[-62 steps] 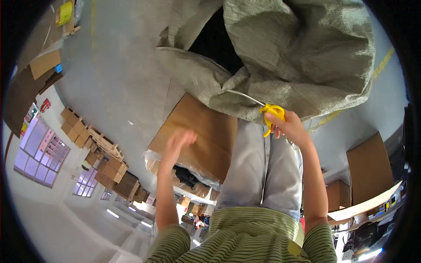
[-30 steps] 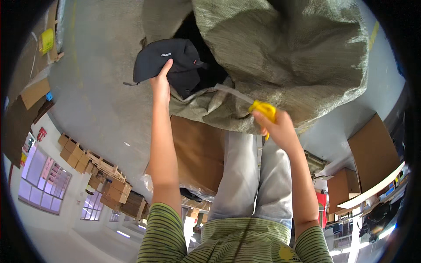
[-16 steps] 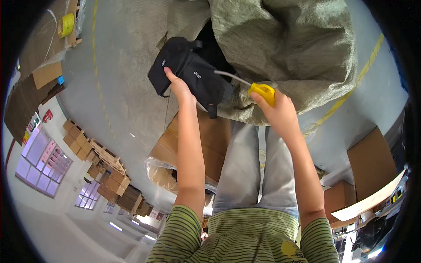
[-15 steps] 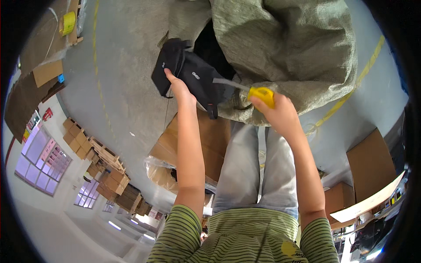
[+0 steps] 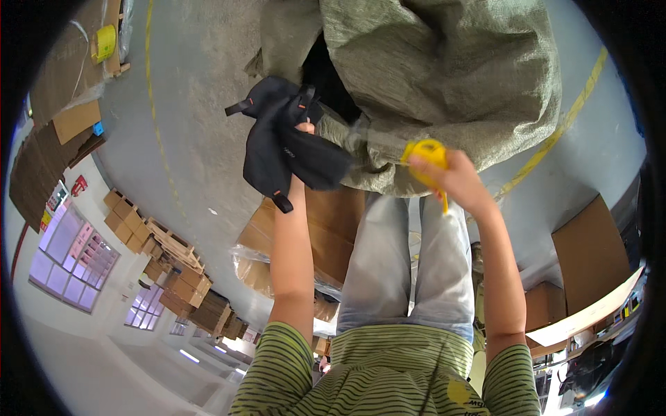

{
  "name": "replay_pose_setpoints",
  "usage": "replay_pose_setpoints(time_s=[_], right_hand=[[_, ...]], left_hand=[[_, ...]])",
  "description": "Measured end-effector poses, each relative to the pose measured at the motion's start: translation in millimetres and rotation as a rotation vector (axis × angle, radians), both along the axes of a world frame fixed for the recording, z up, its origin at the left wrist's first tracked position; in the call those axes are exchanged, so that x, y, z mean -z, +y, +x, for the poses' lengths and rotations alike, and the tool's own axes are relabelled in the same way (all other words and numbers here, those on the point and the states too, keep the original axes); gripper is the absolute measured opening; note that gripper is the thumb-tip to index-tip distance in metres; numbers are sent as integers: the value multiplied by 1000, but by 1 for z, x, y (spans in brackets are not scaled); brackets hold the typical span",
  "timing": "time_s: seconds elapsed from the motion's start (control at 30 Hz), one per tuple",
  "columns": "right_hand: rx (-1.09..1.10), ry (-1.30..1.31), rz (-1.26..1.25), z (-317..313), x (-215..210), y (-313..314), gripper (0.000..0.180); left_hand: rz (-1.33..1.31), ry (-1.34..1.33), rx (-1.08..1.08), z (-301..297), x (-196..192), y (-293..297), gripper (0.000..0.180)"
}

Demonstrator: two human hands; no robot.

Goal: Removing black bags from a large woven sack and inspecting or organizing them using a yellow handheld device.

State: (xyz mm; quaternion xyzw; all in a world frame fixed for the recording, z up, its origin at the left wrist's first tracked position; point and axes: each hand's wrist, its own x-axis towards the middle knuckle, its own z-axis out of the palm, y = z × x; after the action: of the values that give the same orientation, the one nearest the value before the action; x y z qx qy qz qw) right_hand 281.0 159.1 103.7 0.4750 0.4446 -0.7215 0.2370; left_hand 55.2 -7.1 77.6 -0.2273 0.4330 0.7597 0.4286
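My left hand [image 5: 305,127] is mostly hidden behind a floppy black fabric bag [image 5: 267,149], with fingertips showing at its upper edge. The bag has short straps with small orange tabs and a small pale mark. My right hand [image 5: 456,179] is closed around a yellow tape measure [image 5: 426,154], and a short yellow strap hangs below it. A faint blurred streak lies to the left of its case; how far the blade is out, I cannot tell. Just beyond both hands stands a large grey-green woven sack [image 5: 444,76], its dark mouth open beside the bag.
A cardboard box [image 5: 326,222] with clear plastic beside it [image 5: 253,267] stands by my legs. At the right is an open carton [image 5: 590,253]. Yellow lines [image 5: 154,104] mark the grey floor [image 5: 208,132]. Stacked cartons [image 5: 184,288] line the left side.
The black bag has turned and folded over my left hand. The grey tape blade that reached toward the bag is now only a blur. My right hand has shifted slightly right.
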Motion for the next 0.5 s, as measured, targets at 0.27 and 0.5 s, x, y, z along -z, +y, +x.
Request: replay_pose_setpoints(time_s=[0.27, 0.5], right_hand=[[214, 41, -15, 1, 5, -6, 43], [-97, 0, -36, -15, -4, -5, 52]], left_hand=[[267, -204, 390, -2, 16, -12, 25], [-551, 171, 795, -20, 2, -33, 45]])
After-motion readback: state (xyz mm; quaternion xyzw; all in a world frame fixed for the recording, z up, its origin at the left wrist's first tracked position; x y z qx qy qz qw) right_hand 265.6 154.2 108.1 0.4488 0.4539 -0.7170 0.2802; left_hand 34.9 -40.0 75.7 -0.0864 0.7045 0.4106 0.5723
